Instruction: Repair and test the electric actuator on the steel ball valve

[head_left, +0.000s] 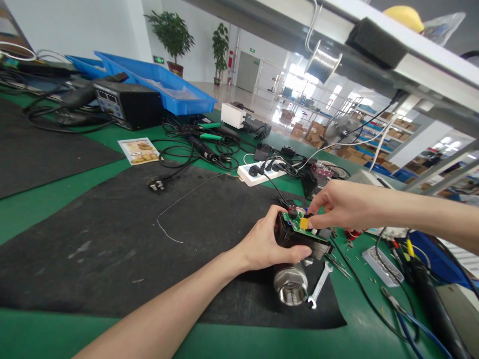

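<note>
A valve actuator with a black housing (286, 239) stands on the black mat, a threaded metal pipe fitting (291, 285) at its lower front. On its top lies a green circuit board (297, 225) bearing a yellow component (304, 223). My left hand (267, 242) is wrapped round the housing's left side, thumb across the front. Above the board, my right hand (329, 207) pinches at a spot beside the yellow component; its fingertips cover what they hold, if anything. An open-end wrench (321, 285) lies just right of the fitting.
Behind the hands sits a white power strip (262, 172) with plugged-in cords. Pliers (396, 304) and a small parts tray (382, 266) lie to the right. A black plug (156, 184) and a loose wire (159, 219) rest on the mat (93, 254). A shelf (430, 70) overhangs the back right.
</note>
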{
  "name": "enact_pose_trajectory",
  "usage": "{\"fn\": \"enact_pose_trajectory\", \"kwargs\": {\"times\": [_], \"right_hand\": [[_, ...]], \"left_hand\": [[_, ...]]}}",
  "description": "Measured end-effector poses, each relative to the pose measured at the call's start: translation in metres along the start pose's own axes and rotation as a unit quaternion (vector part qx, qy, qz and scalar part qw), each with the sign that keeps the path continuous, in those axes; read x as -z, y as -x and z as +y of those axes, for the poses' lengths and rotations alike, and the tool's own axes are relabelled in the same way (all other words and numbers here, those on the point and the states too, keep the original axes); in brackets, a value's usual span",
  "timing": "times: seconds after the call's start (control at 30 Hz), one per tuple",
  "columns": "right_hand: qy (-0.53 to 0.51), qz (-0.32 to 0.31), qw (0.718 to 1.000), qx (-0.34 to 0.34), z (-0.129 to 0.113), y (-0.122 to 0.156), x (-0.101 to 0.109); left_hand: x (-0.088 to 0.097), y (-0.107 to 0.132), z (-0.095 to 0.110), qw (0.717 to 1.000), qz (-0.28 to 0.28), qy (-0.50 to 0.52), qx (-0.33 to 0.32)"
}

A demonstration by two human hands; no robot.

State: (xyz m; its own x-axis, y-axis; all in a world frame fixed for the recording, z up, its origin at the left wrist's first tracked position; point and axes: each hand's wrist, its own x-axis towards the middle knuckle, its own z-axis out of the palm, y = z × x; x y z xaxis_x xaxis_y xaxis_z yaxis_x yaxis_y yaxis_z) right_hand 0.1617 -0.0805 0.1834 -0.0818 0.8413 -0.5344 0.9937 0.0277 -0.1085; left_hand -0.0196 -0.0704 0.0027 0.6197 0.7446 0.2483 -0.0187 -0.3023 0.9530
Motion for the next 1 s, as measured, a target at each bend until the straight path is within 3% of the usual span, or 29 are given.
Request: {"fn": "enact_pose_trajectory", "kwargs": {"times": [0.3,0.5,0.6,0.8,1.0], "right_hand": [[-0.173,-0.017,0.985,0.000,-0.007,0.005,-0.011],[-0.215,-0.016,0.976,0.018,-0.009,0.010,-0.018],[-0.182,-0.017,0.983,0.017,-0.004,0.010,-0.015],[0.010,0.008,1.000,0.002,0.005,0.007,-0.001],[-0.064,-0.016,0.997,0.025,0.002,0.011,-0.008]], "left_hand": [[0.001,0.000,0.001,1.000,0.001,-0.008,0.001],[0.001,0.000,0.002,1.000,-0.002,-0.001,0.004],[0.001,0.000,0.003,1.000,-0.006,0.005,0.000],[0.001,0.000,0.006,1.000,-0.026,0.003,-0.011],[0.003,0.000,0.009,0.999,-0.031,-0.019,-0.008]]}}
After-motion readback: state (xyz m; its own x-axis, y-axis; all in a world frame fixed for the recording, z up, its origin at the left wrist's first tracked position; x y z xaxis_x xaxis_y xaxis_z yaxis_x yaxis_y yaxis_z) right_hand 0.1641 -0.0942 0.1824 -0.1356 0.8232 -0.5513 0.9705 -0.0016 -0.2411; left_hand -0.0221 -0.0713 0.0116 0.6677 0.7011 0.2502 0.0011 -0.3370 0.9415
